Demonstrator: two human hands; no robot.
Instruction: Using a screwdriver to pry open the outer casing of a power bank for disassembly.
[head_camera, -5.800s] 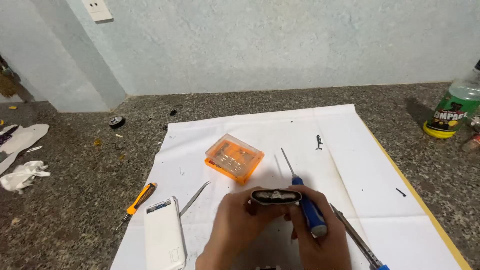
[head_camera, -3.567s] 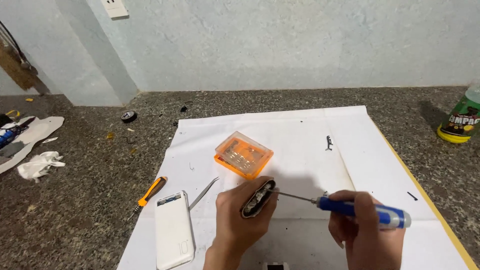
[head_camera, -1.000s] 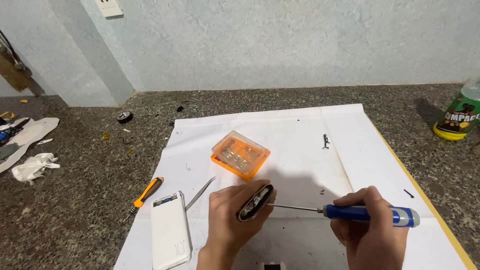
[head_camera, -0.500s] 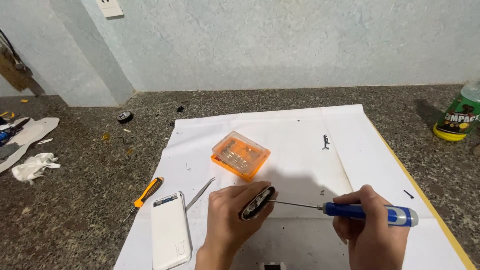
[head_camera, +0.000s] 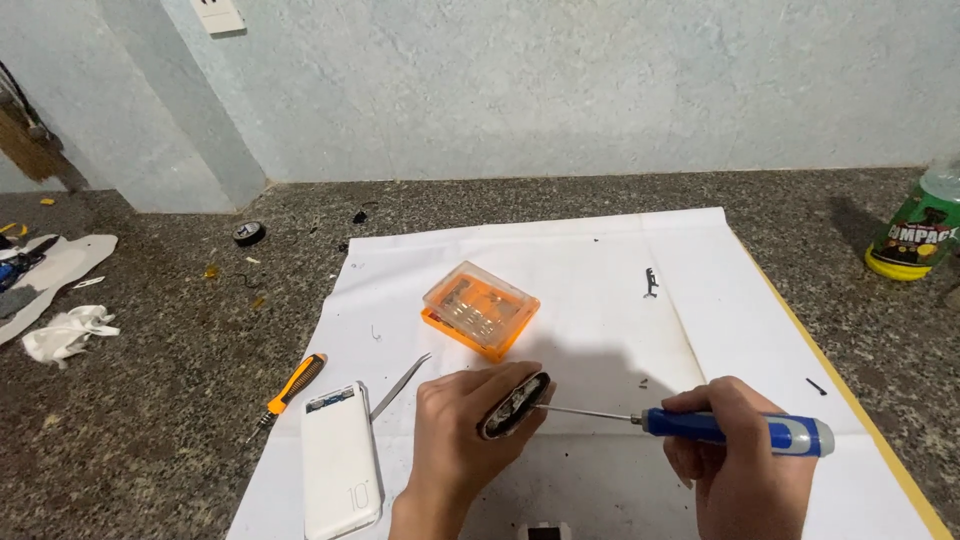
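1. Speckled grey stone is serving as the bench (head_camera: 180, 400), and a white paper sheet (head_camera: 600, 260) is being spread over it below a pale wall.
2. At the right edge, a green bottle (head_camera: 915, 235) with a yellow base and a printed label is being kept off the sheet.
3. An orange case (head_camera: 480, 310) with a clear lid is lying mid-sheet; a white power bank (head_camera: 340, 460) is lying near the left hand (head_camera: 455, 440).
4. A small dark oval device (head_camera: 513, 405), open-edged and showing pale metal inside, is being clamped above the sheet by the left fingers.
5. A blue-handled screwdriver (head_camera: 735, 430) is being gripped by the right hand (head_camera: 740, 470), its fingers wrapped tight, the tip being pressed to the device.
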